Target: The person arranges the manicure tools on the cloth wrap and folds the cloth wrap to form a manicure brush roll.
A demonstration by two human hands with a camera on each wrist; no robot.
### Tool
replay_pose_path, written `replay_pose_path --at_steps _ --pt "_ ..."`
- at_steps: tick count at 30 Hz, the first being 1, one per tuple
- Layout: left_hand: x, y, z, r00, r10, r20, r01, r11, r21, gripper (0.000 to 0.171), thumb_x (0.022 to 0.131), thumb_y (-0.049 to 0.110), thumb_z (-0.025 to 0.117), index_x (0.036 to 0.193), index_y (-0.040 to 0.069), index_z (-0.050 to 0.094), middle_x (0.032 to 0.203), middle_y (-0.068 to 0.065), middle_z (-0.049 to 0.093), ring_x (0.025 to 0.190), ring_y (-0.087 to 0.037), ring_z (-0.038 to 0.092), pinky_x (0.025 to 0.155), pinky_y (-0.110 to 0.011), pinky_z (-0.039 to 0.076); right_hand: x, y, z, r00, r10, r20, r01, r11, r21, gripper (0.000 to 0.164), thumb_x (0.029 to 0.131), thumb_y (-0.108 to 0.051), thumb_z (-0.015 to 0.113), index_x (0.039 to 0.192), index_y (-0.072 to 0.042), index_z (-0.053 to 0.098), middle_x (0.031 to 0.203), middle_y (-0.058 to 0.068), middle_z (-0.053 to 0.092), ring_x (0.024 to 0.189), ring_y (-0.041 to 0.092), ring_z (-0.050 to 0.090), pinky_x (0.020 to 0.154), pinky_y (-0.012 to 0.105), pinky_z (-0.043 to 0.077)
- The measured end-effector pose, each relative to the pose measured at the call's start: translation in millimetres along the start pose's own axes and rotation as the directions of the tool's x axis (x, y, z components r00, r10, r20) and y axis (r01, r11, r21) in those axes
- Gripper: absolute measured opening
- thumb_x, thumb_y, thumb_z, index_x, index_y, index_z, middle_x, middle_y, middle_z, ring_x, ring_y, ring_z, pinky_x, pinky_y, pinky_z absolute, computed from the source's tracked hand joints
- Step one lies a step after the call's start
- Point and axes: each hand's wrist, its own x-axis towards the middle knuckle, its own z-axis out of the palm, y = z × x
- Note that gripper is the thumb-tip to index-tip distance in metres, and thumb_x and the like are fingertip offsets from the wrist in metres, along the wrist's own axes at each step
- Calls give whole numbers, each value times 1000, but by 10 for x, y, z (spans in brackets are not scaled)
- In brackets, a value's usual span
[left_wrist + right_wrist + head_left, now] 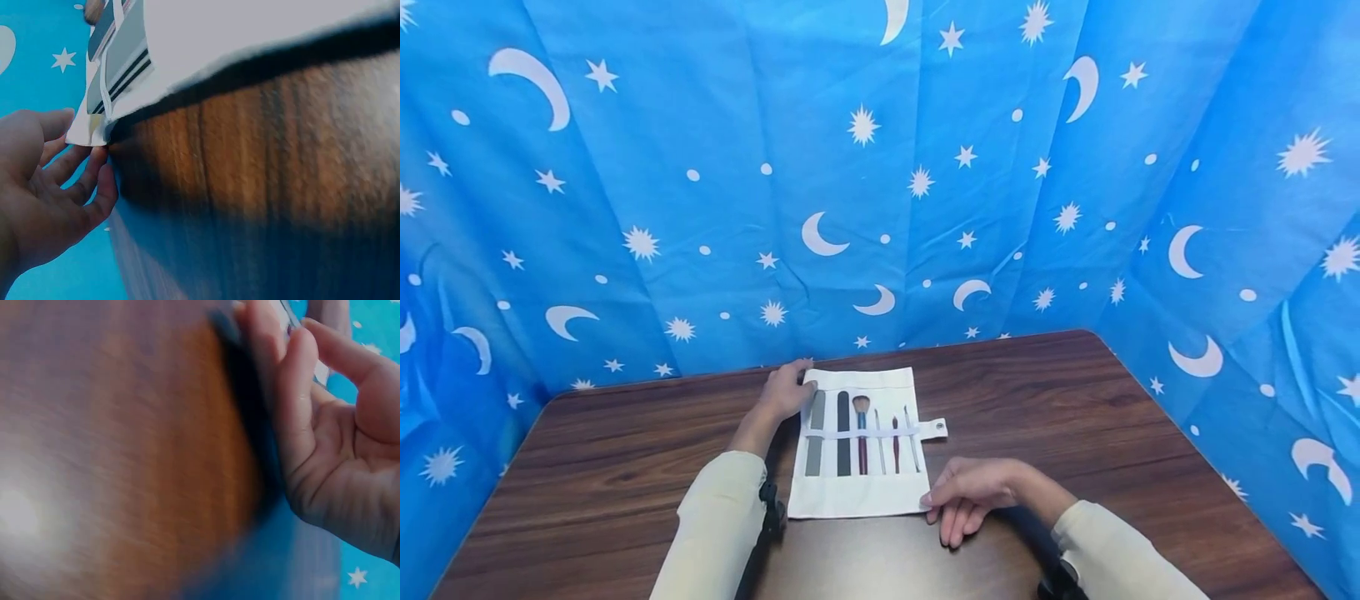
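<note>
A white fabric tool roll (857, 497) lies unfolded on the table, with a snap tab (934, 429) on its right edge. Under its elastic band sit a grey file (814, 454), a black file (843, 457), a makeup brush (861, 406) with a dark red handle, and thin tools, one of them red (896, 454). My left hand (786, 392) pinches the roll's far left corner, thumb above and fingers beneath in the left wrist view. At the near right corner, my right hand (973, 492) pinches the fabric, other fingers below the edge; the right wrist view is blurred there.
The dark wood table (1112, 417) extends on both sides of the roll. A blue curtain (820, 167) with white moons and stars stands along its back and sides. A black wrist mount (772, 504) is strapped at the left sleeve.
</note>
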Motion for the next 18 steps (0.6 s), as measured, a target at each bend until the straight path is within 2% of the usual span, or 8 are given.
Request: replay_pose_path --at_steps 3,6,8,10,14,18 --pt "-29 -80 -35 998 -27 -64 27 1000 0 40 100 16 56 135 -1 58 129 -24 63 117 -40 61 99 -51 50 38 12 66 1000 -26 -6 26 998 51 26 98 -23 61 96 2 71 68 -1 74 58 3 70 50 14 51" --pt "-50 -181 -80 990 -74 -118 75 997 4 26 98 17 60 116 0 65 95 -14 62 89 -29 59 77 -40 48 56 27 89 999 -38 -39 41 997 67 23 97 -19 61 94 1 70 66 -2 73 57 2 68 50 12 50" --pt "-68 -242 -107 986 -89 -140 91 996 10 20 96 16 62 105 -1 67 84 -10 59 80 -25 57 71 -35 44 52 43 75 997 -37 -74 42 997 63 21 96 -18 61 93 1 70 65 -2 72 57 3 68 50 12 50" --pt "-82 -301 -123 984 -105 -141 108 994 9 19 94 16 64 99 -2 68 83 -12 63 81 -26 58 73 -37 47 30 67 22 994 -42 -104 49 997 64 20 96 -18 60 94 0 68 66 -2 72 58 4 68 51 13 50" --pt "-151 -381 -171 987 -144 -64 142 989 -35 22 92 14 65 101 -5 72 90 -17 70 83 -26 63 75 -38 53 -30 109 -146 987 -47 -156 63 993 96 16 97 -18 58 96 -3 64 69 -2 73 60 3 69 54 13 51" --pt "-286 -403 -207 983 -174 63 181 976 -121 23 92 11 65 103 -8 72 85 -14 70 73 -18 63 64 -28 53 -76 137 -290 975 -44 -216 71 991 115 16 98 -18 57 99 -3 62 72 -2 73 62 3 69 56 15 53"
